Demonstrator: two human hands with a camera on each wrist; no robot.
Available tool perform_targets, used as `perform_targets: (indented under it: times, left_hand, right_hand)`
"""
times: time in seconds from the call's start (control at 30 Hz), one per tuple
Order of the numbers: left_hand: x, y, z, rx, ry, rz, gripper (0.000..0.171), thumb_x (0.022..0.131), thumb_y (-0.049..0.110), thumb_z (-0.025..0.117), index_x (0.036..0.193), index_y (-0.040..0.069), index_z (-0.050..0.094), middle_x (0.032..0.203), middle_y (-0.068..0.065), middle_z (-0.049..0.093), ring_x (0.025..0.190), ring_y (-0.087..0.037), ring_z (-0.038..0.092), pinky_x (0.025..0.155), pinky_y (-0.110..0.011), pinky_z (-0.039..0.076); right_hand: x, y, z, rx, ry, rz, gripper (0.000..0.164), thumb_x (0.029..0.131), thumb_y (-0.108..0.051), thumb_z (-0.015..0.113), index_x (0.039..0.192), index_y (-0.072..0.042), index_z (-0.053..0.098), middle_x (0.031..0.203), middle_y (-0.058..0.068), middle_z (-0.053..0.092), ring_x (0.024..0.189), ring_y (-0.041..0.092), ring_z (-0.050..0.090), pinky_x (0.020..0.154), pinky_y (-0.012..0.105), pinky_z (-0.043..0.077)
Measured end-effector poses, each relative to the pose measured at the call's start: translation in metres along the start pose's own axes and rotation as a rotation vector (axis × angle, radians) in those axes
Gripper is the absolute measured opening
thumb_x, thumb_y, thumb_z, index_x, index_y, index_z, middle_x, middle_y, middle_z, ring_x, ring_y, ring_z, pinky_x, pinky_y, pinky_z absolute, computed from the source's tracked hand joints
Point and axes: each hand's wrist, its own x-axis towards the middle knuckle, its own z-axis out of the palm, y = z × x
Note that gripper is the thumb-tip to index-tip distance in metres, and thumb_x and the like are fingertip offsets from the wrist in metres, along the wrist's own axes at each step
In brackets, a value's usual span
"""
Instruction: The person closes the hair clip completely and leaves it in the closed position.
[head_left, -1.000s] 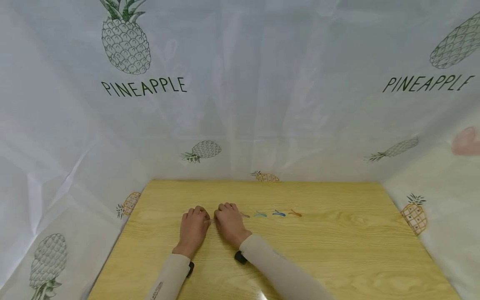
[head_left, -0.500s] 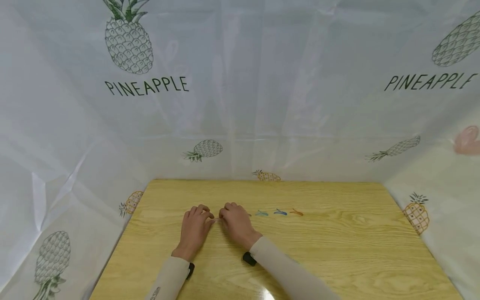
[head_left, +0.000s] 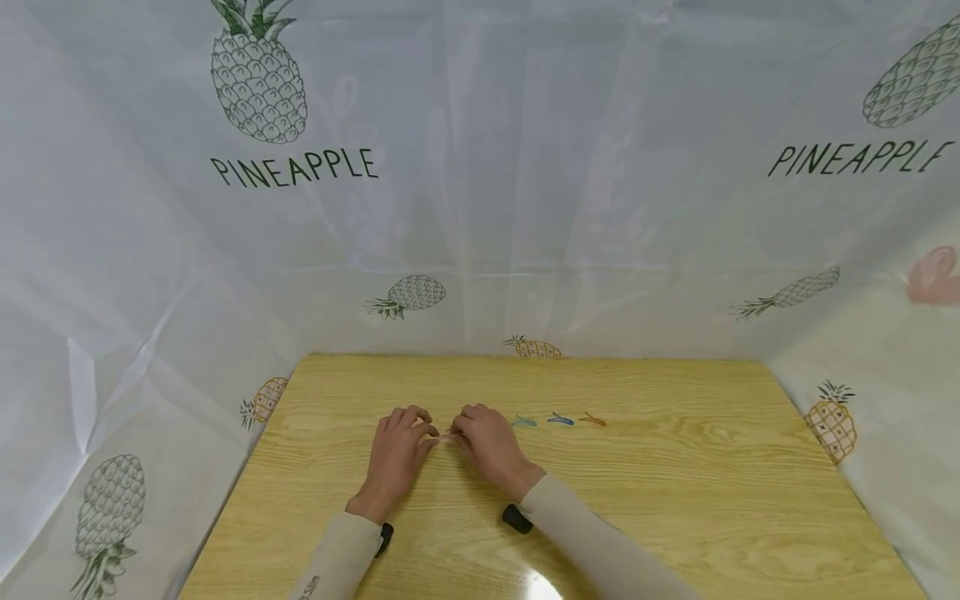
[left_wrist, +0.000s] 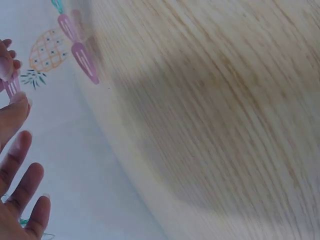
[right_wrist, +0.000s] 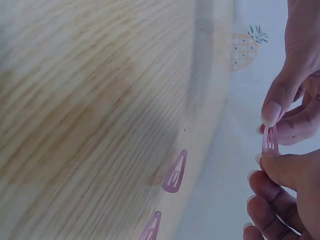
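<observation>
A small pink snap hair clip (right_wrist: 270, 141) is stretched between both hands above the table. My left hand (head_left: 397, 452) pinches one end between thumb and fingertips, its other fingers loosely spread. At the opposite end, my right hand (head_left: 489, 442) pinches the clip with thumb and index finger. Two more pink hair clips lie on the table, the nearer one (left_wrist: 84, 59) and another (left_wrist: 67, 26) in the left wrist view; in the head view the right hand hides them. To its right lie a teal hair clip (head_left: 523, 422), a blue one (head_left: 560, 419) and an orange one (head_left: 593, 420).
The clips form a row across the light wood-grain table (head_left: 675, 500). A white sheet (head_left: 570, 208) printed with pineapples hangs behind the table and along its sides. Black straps circle both wrists over pale sleeves (head_left: 592, 533).
Both hands have shifted slightly right, the right hand more. The gap between them has widened, showing more of the held pink clip. The right hand now covers the pink clip lying beside the teal one.
</observation>
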Motion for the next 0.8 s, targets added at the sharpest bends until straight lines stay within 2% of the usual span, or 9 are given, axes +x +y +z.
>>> perform_targets:
  times: [0.3,0.6,0.8]
  left_hand:
    - [-0.002,0.004,-0.002,-0.034,-0.006,0.065,0.008,0.086,0.011,0.087,0.088,0.015,0.08,0.109,0.0,0.064,0.104,-0.024,0.058,0.095,-0.05,0.05]
    - [-0.004,0.003,0.001,-0.008,-0.02,0.183,0.011,0.083,0.011,0.089,0.084,0.017,0.08,0.105,0.005,0.064,0.104,-0.021,0.059,0.094,-0.046,0.05]
    - [-0.004,0.002,0.002,-0.01,-0.02,0.25,0.012,0.083,0.012,0.089,0.083,0.019,0.079,0.104,0.006,0.064,0.104,-0.021,0.06,0.095,-0.046,0.05]
  right_hand:
    - [-0.011,0.005,-0.006,0.031,-0.007,-0.025,0.004,0.094,-0.013,0.082,0.092,-0.014,0.078,0.092,-0.003,0.069,0.081,0.014,0.062,0.075,0.03,0.054]
    - [-0.022,0.012,-0.009,0.09,-0.025,-0.084,0.003,0.095,-0.013,0.081,0.093,-0.013,0.078,0.094,-0.003,0.07,0.084,0.015,0.064,0.078,0.032,0.055]
    - [-0.027,0.017,-0.008,0.099,-0.01,-0.144,0.003,0.096,-0.014,0.079,0.094,-0.014,0.077,0.095,-0.005,0.069,0.085,0.013,0.062,0.077,0.031,0.052]
